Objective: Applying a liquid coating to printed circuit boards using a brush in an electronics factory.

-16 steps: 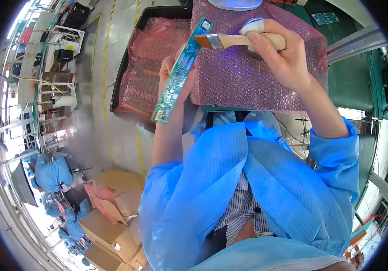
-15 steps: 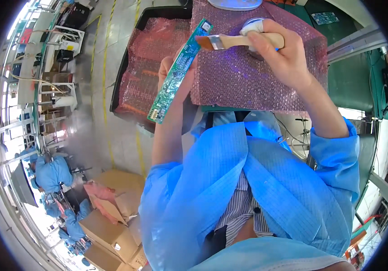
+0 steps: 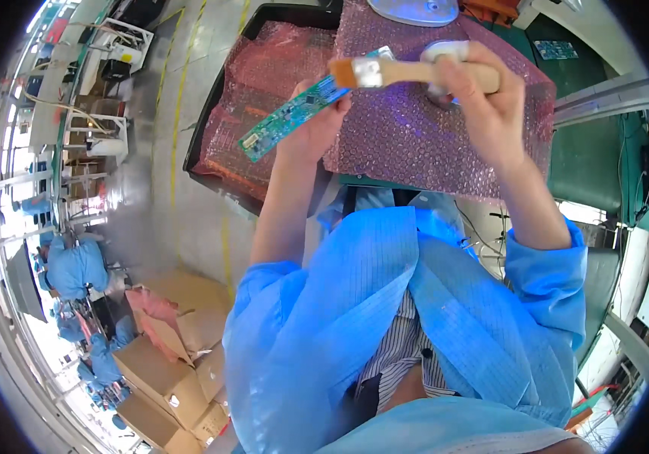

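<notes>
A long, narrow green circuit board [image 3: 294, 116] is held up at a slant by my left hand [image 3: 315, 135], whose fingers grip it from behind and below. My right hand [image 3: 487, 102] is wrapped round the wooden handle of a flat paintbrush [image 3: 404, 73]. The brush's brown bristles are over the upper part of the board; whether they touch it I cannot tell. A white, rounded object [image 3: 445, 53] shows by my right fingers, partly hidden, and I cannot make out whether it is held too.
Pink bubble wrap [image 3: 385, 144] covers the bench under my hands. To its left stands a black bin [image 3: 207, 129] lined with more bubble wrap. Another circuit board [image 3: 556, 50] lies at the far right. Cardboard boxes [image 3: 159, 378] stand lower left; people in blue [image 3: 75, 265] sit beyond.
The circuit board has tilted flatter, its lower end swinging up and left. My left hand has shifted right along it. The brush has moved slightly right and its handle is more level.
</notes>
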Demonstrator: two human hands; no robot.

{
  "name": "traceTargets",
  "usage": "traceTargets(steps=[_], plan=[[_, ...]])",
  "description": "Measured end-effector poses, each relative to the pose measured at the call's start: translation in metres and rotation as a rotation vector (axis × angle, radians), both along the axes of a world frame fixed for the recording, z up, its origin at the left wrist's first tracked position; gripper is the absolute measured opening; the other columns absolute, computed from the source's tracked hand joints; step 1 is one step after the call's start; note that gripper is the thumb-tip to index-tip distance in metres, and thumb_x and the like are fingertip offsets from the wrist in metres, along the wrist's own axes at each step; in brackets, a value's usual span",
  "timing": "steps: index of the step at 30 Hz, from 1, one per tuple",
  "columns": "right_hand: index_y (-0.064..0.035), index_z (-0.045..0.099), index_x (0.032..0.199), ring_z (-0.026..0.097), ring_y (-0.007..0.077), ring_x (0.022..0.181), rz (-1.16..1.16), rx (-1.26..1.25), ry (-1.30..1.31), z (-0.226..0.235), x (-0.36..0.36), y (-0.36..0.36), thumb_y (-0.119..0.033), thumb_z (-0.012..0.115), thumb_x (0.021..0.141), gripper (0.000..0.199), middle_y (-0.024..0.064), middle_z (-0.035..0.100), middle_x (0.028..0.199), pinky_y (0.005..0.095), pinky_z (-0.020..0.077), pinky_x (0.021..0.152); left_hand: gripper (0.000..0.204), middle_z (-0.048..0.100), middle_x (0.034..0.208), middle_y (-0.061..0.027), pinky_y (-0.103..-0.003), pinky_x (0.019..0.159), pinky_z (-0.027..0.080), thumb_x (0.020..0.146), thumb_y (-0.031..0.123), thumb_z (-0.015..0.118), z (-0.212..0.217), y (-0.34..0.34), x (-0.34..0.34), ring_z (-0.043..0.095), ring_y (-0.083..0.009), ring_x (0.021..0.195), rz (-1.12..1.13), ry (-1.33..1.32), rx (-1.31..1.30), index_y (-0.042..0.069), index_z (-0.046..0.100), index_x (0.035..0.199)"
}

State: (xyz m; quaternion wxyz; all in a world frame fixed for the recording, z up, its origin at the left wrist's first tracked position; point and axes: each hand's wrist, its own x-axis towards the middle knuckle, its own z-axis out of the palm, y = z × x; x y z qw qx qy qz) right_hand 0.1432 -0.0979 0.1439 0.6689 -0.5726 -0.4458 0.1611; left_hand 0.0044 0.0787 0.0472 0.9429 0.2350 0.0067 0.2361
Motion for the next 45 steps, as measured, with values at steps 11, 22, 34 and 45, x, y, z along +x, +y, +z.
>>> traceTargets(steps=[11,22,34,45], plan=[[-0.0018,0.061,0.094,0.05,0.003,0.063,0.013,-0.022,-0.017,0.008,-0.023,0.006,-0.015,0.055,0.086,0.016,0.0008,0.059,0.07,0.0193,0.0404,0.053,0.027,0.056,0.112,-0.0109,-0.037,0.099,0.031,0.08,0.028,0.06,-0.008,-0.002,0.0,0.044,-0.0243,0.113,0.029,0.022,-0.044,0.005,0.063,0.095],[-0.0009,0.061,0.09,0.051,0.0043,0.067,0.128,-0.023,-0.051,0.018,-0.045,0.01,-0.01,0.054,0.086,0.012,0.0042,0.06,0.076,0.0199,0.0419,0.057,0.028,0.057,0.112,-0.0046,-0.037,0.098,0.033,0.075,0.03,0.066,-0.014,-0.004,-0.004,0.046,-0.0229,0.11,-0.043,-0.078,0.037,0.012,0.063,0.096],[-0.0012,0.061,0.089,0.049,0.0053,0.061,0.044,-0.055,-0.096,0.014,-0.043,0.012,-0.013,0.056,0.084,0.013,0.0014,0.058,0.067,0.0204,0.0409,0.054,0.033,0.055,0.115,-0.0074,-0.039,0.101,0.028,0.076,0.028,0.065,-0.012,0.002,-0.007,0.046,-0.0231,0.112,-0.018,-0.018,0.046,0.013,0.06,0.104],[-0.0019,0.062,0.09,0.047,0.0036,0.058,-0.089,-0.111,-0.072,-0.001,-0.015,-0.003,-0.016,0.057,0.084,0.016,0.0001,0.056,0.063,0.02,0.0365,0.049,0.01,0.059,0.099,-0.0088,-0.033,0.082,0.038,0.08,0.02,0.059,-0.001,-0.003,-0.009,0.051,-0.0228,0.094,0.044,-0.033,0.045,0.011,0.055,0.076]])
